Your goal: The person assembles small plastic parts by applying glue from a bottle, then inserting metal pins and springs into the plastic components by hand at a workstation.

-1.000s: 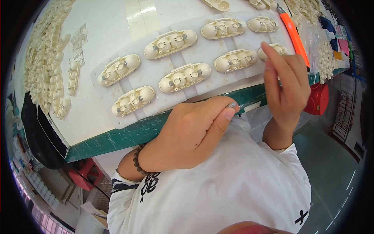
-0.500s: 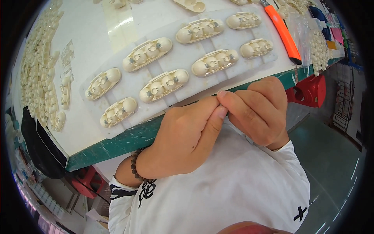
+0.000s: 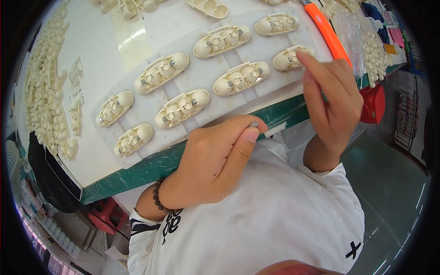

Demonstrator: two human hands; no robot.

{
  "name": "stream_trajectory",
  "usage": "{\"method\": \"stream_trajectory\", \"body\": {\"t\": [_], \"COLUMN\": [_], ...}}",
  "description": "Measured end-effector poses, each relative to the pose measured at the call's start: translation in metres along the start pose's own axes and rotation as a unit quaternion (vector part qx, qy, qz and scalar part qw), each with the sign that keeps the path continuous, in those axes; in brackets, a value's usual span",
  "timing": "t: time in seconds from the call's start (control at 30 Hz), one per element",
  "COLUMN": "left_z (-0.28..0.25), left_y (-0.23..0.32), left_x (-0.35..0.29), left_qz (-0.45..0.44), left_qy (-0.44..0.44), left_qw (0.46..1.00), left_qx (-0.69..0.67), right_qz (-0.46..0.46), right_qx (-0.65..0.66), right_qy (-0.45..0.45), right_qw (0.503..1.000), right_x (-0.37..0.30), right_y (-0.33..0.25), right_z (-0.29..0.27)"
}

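Between the thumb and forefinger of my left hand (image 3: 208, 158) is a small grey metal piece (image 3: 253, 124), too small to name surely. The hand is closed in front of the table's edge. My right hand (image 3: 333, 94) reaches over the near right cream plastic shell (image 3: 287, 59), with its bent fingers at the shell's right end. Whatever the right fingertips hold, if anything, is hidden. Several similar oblong shells lie in two rows on a whitish board (image 3: 151, 103), among them a near middle one (image 3: 240, 79). Grey bits show inside some of them.
Heaps of cream parts lie along the table's left side (image 3: 43, 91) and at the right (image 3: 376, 59). An orange-handled cutter (image 3: 326, 30) lies beside the board, near clear plastic bags (image 3: 350, 39). Green trim (image 3: 123, 176) edges the table. Red stools (image 3: 373, 103) stand below.
My right hand has left my left hand and moved up and right to the near right shell. The grey piece in my left fingers has come into sight. The view has shifted slightly.
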State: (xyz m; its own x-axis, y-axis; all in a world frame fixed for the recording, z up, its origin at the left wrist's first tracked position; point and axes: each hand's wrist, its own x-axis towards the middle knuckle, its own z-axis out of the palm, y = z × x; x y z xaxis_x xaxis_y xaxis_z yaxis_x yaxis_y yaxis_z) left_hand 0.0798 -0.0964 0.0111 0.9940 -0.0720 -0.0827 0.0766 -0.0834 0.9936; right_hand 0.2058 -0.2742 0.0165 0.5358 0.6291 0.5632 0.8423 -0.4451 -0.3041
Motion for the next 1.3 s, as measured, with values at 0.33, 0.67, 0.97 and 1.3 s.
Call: {"method": "stream_trajectory", "body": {"t": [0.33,0.67,0.97,1.3], "left_z": [0.004,0.005,0.004,0.004], "left_y": [0.0,0.002,0.003,0.001], "left_x": [0.002,0.004,0.001,0.0], "left_qz": [0.02,-0.023,-0.035,-0.043], "left_qy": [-0.006,0.014,0.013,0.02], "left_qw": [0.999,0.999,0.999,0.999], "left_qx": [0.044,0.029,0.027,0.003], "right_qz": [-0.132,-0.167,-0.105,0.056], "right_qx": [0.114,0.051,0.034,-0.088], "right_qy": [-0.033,-0.03,0.089,0.091], "right_qw": [0.984,0.984,0.99,0.99], "right_x": [-0.016,-0.015,-0.011,-0.014], "right_y": [-0.02,-0.02,-0.002,0.03], "right_z": [0.017,0.016,0.018,0.013]}}
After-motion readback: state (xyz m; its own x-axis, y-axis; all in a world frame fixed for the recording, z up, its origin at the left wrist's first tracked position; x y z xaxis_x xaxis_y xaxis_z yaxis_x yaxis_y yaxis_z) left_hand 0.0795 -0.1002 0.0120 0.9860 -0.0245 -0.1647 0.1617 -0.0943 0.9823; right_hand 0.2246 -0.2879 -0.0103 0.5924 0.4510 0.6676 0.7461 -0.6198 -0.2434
